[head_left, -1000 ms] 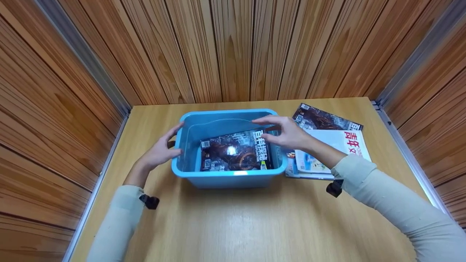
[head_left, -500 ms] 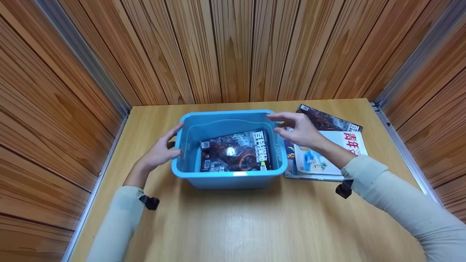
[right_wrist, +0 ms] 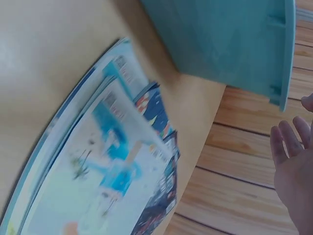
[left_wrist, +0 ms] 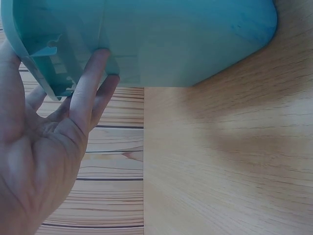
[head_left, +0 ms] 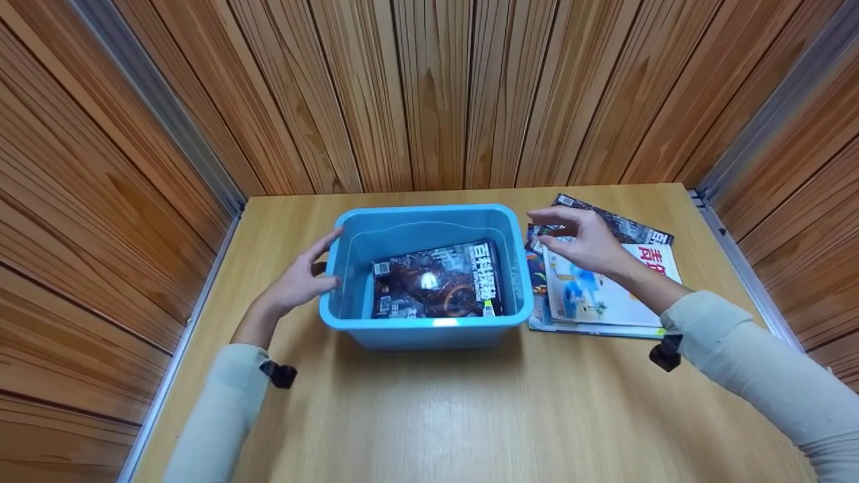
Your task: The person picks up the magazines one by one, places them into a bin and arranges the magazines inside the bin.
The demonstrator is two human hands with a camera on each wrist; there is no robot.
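Blue plastic bin [head_left: 429, 329] near the middle of the wooden table [head_left: 429, 416], mouth up, long axis running left to right. Inside, flat on the floor of the bin, a dark magazine [head_left: 436, 280], long axis also left to right, white Chinese title characters along its right edge, turned sideways and too small to read surely.

Left hand [head_left: 295, 282] against the left end of the bin, fingers straight and slightly spread, fingertips [left_wrist: 100, 56] touching the wall just under the rim, thumb over the rim's edge; no curl around anything. Much of the palm cut off by the frame in the left wrist view, and the bin there only a teal wall and rim.

Right hand [head_left: 582, 240] hovering right of the bin, above the stack of magazines [head_left: 604, 295], fingers loosely spread and a little bent, holding nothing; whether touching the stack, cannot tell. In the right wrist view only fingertips [right_wrist: 293, 147] at the frame's edge, the rest cut off, and the covers blurred.

Top cover pale with blue artwork and red Chinese characters, partly hidden by the forearm. Beneath it, a dark cover poking out on the far side, mostly hidden.
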